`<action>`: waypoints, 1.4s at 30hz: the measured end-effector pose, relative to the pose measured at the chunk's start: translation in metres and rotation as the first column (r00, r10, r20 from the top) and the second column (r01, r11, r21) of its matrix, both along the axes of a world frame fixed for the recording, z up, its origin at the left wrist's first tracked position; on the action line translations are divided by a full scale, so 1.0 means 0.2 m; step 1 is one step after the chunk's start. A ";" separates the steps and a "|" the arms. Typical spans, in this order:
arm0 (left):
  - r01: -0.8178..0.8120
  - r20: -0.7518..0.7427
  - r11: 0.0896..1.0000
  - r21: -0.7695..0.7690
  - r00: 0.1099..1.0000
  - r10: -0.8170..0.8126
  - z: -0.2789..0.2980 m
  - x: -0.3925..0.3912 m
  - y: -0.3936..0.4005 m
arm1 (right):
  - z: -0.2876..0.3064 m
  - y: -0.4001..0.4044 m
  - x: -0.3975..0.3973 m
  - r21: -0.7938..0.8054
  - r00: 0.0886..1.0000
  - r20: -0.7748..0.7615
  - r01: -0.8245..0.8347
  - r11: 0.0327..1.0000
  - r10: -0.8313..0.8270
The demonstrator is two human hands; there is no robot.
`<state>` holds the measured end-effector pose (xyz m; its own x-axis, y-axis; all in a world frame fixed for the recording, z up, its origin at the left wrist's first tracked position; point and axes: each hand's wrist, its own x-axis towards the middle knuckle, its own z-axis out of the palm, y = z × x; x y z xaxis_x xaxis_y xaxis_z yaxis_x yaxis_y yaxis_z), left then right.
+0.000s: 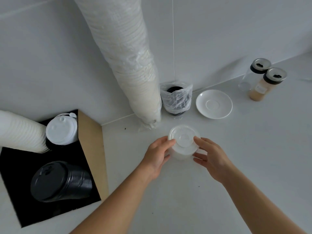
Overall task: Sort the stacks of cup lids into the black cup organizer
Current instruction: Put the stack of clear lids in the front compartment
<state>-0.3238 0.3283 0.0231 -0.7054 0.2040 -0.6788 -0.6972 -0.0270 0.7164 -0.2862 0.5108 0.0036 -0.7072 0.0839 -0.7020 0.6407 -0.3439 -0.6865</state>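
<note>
Translucent plastic makes up the short stack of clear lids standing on the white counter, and both hands close on it from either side. The left hand curls its fingers against the stack's left edge, the thumb reaching in low beneath them; the right hand grips the right edge with a finger up at the top lid and the thumb lower down. How many lids the stack holds cannot be counted, since its lower part is hidden behind the fingers and blurs into the counter.

At the left sits the black cup organizer, its near corner cut off by the picture's edge and a tan panel along its right side. Inside it stand a stack of black lids, a stack of white sip lids, and a long white stack that runs out of the frame at the left; the compartment walls are lost in the darkness.

A tall wrapped stack of white lids leans up past the top edge, its upper end unseen. Just beside its base stands a bagged stack of black lids, the contents hazy through crumpled plastic. A white saucer lies to the right, and two lidded jars stand near the wall, their labels unreadable.
</note>
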 end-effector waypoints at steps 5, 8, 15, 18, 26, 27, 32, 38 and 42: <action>-0.057 -0.089 0.998 0.029 0.994 0.059 0.08 0.12 -0.03 | 0.12 -0.06 0.06 0.000 0.996 -0.085 0.001 1.000 -0.001; -0.084 -0.126 0.996 0.037 0.988 0.088 0.14 0.20 -0.07 | 0.18 -0.10 0.11 0.018 0.992 -0.124 -0.018 1.000 0.020; -0.100 -0.187 0.992 0.076 0.976 0.113 0.27 0.41 -0.23 | 0.33 -0.22 0.26 0.117 0.975 -0.195 -0.088 0.989 0.110; -0.110 -0.214 0.990 0.093 0.969 0.128 0.34 0.50 -0.31 | 0.40 -0.29 0.34 0.141 0.968 -0.204 -0.118 0.983 0.146; -0.136 -0.297 0.987 0.090 0.942 0.157 0.48 0.71 -0.54 | 0.57 -0.49 0.50 0.127 0.946 -0.255 -0.173 0.977 0.200; -0.144 -0.308 0.986 0.087 0.937 0.164 0.49 0.74 -0.57 | 0.59 -0.52 0.52 0.134 0.942 -0.262 -0.179 0.975 0.209; -0.195 -0.365 0.977 0.084 0.907 0.212 0.55 0.86 -0.75 | 0.68 -0.71 0.58 0.145 0.915 -0.303 -0.232 0.962 0.266; -0.223 -0.415 0.973 0.056 0.881 0.226 0.58 0.96 -1.04 | 0.72 -0.99 0.60 0.139 0.894 -0.314 -0.290 0.947 0.320; -0.269 -0.415 0.961 0.066 0.868 0.272 0.59 1.01 -1.23 | 0.74 -1.20 0.61 0.139 0.881 -0.309 -0.330 0.934 0.358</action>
